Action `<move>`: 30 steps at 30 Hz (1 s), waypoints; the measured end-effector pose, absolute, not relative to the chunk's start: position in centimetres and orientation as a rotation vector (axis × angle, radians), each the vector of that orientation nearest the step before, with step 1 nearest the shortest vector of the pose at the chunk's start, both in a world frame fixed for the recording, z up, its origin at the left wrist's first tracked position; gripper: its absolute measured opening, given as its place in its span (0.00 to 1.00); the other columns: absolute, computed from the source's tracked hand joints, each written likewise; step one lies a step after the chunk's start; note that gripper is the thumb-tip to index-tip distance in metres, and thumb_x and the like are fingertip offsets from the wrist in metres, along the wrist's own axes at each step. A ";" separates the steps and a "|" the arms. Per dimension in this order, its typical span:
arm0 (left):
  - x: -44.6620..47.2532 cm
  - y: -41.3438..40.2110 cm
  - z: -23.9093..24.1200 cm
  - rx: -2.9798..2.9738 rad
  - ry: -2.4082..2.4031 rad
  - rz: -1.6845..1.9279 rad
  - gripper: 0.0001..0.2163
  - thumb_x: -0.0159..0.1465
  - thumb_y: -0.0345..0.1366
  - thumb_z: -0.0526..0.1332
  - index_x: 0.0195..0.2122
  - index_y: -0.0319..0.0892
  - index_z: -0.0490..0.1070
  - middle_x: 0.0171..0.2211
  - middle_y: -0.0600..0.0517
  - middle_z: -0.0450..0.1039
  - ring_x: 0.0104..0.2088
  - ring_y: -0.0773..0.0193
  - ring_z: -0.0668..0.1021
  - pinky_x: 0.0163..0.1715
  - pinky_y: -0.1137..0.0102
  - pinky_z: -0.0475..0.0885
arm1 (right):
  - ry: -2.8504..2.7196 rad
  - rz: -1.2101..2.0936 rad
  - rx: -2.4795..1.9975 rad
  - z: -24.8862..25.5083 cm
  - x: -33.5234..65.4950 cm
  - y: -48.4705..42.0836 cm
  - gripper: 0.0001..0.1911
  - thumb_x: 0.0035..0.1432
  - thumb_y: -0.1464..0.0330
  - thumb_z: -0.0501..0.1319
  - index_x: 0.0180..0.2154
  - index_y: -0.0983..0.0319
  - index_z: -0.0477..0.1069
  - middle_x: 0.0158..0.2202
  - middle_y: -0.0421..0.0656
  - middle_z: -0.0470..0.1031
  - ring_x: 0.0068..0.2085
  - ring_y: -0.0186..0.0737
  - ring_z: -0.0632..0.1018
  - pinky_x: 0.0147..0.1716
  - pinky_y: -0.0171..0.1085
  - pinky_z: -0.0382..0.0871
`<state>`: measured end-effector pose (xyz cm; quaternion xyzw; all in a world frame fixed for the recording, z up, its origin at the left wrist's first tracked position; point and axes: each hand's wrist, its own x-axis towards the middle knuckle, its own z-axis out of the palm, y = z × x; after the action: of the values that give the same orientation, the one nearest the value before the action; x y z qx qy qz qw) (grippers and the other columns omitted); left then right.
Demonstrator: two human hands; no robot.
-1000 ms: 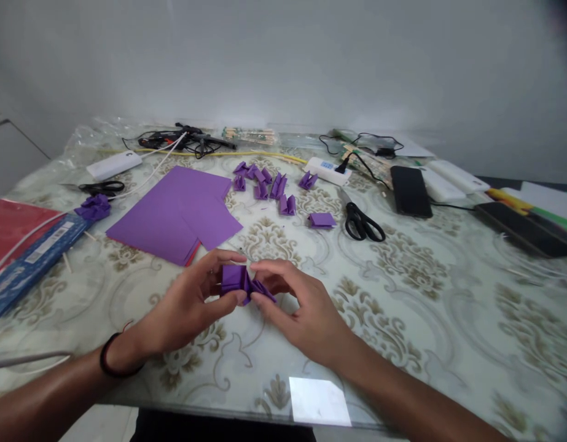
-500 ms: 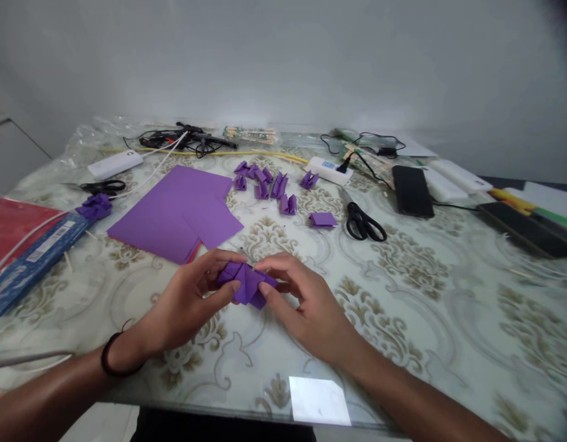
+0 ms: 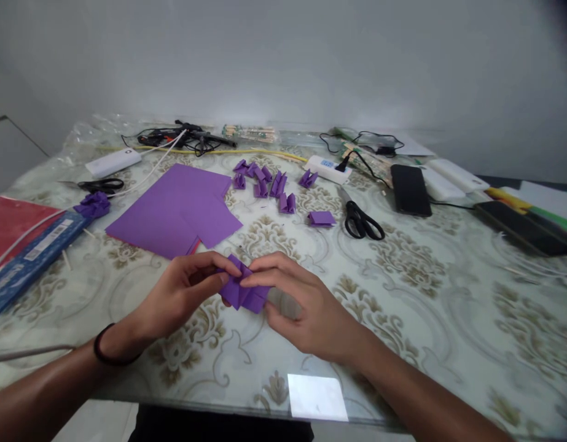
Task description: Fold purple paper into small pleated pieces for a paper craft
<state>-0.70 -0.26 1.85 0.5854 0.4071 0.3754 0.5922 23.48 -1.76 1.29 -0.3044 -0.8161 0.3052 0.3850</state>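
Observation:
Both my hands pinch a small folded purple paper piece [image 3: 242, 291] just above the patterned table [image 3: 426, 294]. My left hand [image 3: 182, 294] grips its left side between thumb and fingers, a black band on that wrist. My right hand [image 3: 301, 307] presses its right side with the fingertips closed on it. Behind them lies a stack of flat purple paper sheets [image 3: 172, 212]. Several finished folded purple pieces [image 3: 269, 184] sit farther back, and one more folded piece [image 3: 322, 218] lies beside black scissors [image 3: 360, 222].
At the left are a blue packet [image 3: 32, 252], red paper [image 3: 9, 224], a purple paper flower [image 3: 94, 204], second scissors [image 3: 99, 184] and a white power bank [image 3: 112, 162]. A power strip [image 3: 327, 169], cables, a black phone [image 3: 408, 189] and white boxes lie at the back right.
The purple piece has been turned and folded between my fingers. Both hands have drawn closer together over it and my right fingertips now press on top of it.

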 end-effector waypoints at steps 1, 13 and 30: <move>-0.9 -0.3 1.8 1.352 0.932 0.874 0.05 0.70 0.33 0.67 0.41 0.45 0.85 0.36 0.52 0.83 0.35 0.64 0.79 0.36 0.71 0.73 | -2.070 0.769 -0.782 1.3 23.4 -1.7 0.24 0.59 0.82 0.58 0.52 0.56 0.78 0.53 0.48 0.76 0.55 0.45 0.81 0.57 0.46 0.78; -1.3 -0.7 2.8 1.585 0.868 0.775 0.10 0.70 0.34 0.67 0.50 0.49 0.83 0.44 0.50 0.82 0.42 0.57 0.81 0.43 0.66 0.74 | -1.916 0.713 -0.887 0.8 23.7 -1.4 0.10 0.67 0.76 0.66 0.44 0.55 0.80 0.48 0.44 0.77 0.50 0.44 0.81 0.52 0.45 0.77; -0.5 -0.9 1.0 1.582 0.880 0.900 0.10 0.74 0.37 0.66 0.55 0.47 0.78 0.49 0.49 0.85 0.44 0.57 0.87 0.47 0.67 0.82 | -1.616 1.126 -1.122 0.3 22.7 -1.5 0.03 0.65 0.66 0.68 0.37 0.57 0.77 0.36 0.41 0.79 0.39 0.43 0.80 0.40 0.41 0.73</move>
<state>-0.48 -0.92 1.01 0.6629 0.3688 0.3773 0.5312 22.72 -1.51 0.32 -0.4482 -0.6458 0.4499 0.4239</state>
